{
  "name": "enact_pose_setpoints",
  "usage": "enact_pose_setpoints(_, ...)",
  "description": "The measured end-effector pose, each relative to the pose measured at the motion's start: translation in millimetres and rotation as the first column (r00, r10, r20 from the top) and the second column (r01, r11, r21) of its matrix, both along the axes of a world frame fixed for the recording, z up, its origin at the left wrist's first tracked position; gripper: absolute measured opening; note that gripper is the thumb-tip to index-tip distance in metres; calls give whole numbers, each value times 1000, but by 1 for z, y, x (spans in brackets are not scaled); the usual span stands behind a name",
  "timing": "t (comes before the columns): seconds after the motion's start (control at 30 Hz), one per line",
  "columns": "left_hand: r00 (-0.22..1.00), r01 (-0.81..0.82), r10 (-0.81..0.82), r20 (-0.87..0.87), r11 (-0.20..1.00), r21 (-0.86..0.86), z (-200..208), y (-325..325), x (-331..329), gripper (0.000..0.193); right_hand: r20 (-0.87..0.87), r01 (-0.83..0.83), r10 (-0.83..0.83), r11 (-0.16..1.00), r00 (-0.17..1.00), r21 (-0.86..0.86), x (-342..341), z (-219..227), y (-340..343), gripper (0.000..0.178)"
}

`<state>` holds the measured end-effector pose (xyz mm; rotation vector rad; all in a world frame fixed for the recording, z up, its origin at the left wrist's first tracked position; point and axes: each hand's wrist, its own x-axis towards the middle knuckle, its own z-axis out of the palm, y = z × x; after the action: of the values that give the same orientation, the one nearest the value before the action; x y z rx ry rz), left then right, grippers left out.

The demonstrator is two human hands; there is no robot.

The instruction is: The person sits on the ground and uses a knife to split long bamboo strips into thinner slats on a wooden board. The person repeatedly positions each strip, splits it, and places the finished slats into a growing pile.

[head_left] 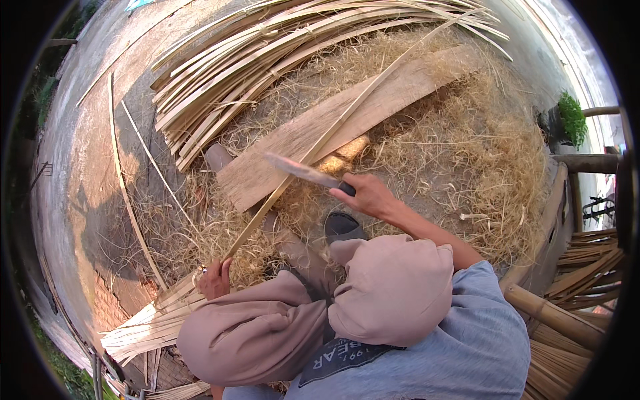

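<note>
In my right hand [365, 195] is the dark handle of a knife [307, 172], my fingers closed round it. The blade crosses a long bamboo strip [347, 115], and its tip is blurred. My left hand [215, 279] grips the strip's near end beside my left knee. From there the strip slants up and away to the right, over a wide wooden plank [287, 148] that lies tilted among shavings. Whether the blade touches the strip I cannot tell.
Curly shavings [467, 167] cover the ground around the plank. A large bundle of bamboo strips [267, 57] lies at the far side, and a smaller stack of strips [150, 327] at my left. Bamboo poles [553, 317] and a green plant [571, 119] stand at the right.
</note>
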<state>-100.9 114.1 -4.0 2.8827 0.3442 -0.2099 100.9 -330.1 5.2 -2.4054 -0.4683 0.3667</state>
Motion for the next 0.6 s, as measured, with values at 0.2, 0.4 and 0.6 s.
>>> enact_pose_setpoints(0.2,995,20,-16,95,999,-41,0,-14,6,35,47,335,-332,926,942,-170,71,-17,-95,61)
enact_pose_setpoints(0.4,973,40,-24,232,997,-65,-6,-24,2,42,62,488,-484,859,873,-157,121,31,-143,60)
enact_pose_setpoints(0.6,973,9,-7,229,1000,-9,-20,-39,-5,42,100,-159,176,974,979,-158,-29,5,-7,50)
